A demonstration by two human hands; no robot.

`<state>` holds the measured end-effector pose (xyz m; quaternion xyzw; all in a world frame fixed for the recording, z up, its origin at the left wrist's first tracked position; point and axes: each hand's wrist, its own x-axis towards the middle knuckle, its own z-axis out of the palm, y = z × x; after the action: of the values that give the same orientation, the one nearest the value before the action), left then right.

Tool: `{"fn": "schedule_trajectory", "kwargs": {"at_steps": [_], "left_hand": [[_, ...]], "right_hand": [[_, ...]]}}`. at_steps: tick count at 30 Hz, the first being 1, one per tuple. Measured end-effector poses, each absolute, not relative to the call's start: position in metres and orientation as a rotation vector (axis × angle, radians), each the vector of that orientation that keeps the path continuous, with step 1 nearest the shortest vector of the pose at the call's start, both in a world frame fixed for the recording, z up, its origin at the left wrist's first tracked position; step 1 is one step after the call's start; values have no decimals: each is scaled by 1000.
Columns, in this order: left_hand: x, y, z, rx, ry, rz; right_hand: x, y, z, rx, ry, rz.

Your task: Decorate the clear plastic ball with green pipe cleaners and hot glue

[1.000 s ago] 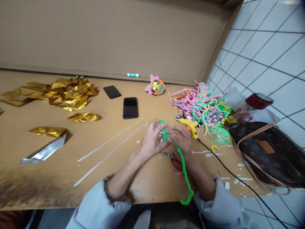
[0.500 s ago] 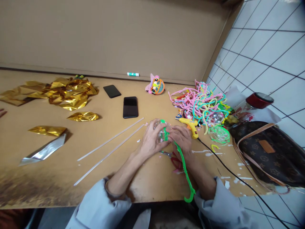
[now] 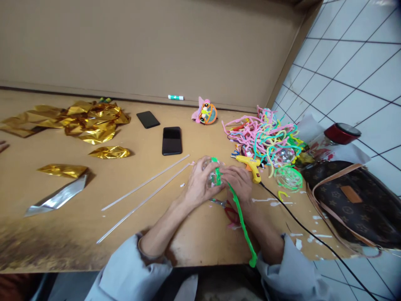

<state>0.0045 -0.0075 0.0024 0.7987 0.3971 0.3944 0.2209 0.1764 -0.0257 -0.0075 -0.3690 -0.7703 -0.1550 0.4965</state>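
My left hand [image 3: 199, 179] is wrapped round a clear plastic ball [image 3: 211, 179] above the middle of the table. A bright green pipe cleaner [image 3: 238, 209] runs over the ball, and its long free end trails down past my right wrist to the table's front edge. The fingers of my right hand [image 3: 239, 184] are closed on the green pipe cleaner against the ball; the fingertips partly hide it. Under my hands lie scissors [image 3: 232, 214] with red handles. Just right of my hands rests a yellow hot glue gun [image 3: 250, 164] with a black cord.
A heap of coloured pipe cleaners [image 3: 263, 133], a red-lidded jar [image 3: 340, 136] and a brown handbag [image 3: 354, 200] stand right. Two phones [image 3: 172, 141], a decorated ball [image 3: 206, 112], glue sticks [image 3: 144, 198] and gold foil [image 3: 94, 121] lie about. Another person's fingers [image 3: 3, 145] show far left.
The free end of the green pipe cleaner has swung slightly and its hooked tip has turned. My right fingers have shifted a little at the ball; my left hand keeps its hold.
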Motion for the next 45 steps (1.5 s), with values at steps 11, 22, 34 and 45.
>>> {"fn": "schedule_trajectory", "kwargs": {"at_steps": [11, 22, 34, 45], "left_hand": [[5, -10, 5, 2224, 1115, 1078], [6, -7, -1, 2213, 1080, 1162], [6, -10, 5, 2210, 1146, 1061], [7, -8, 2, 2219, 1088, 1161]], "right_hand": [[176, -32, 3, -890, -1969, -486], [175, -31, 5, -877, -1955, -493], [176, -31, 2, -896, -1964, -499], [177, -30, 2, -886, -1952, -479]]}}
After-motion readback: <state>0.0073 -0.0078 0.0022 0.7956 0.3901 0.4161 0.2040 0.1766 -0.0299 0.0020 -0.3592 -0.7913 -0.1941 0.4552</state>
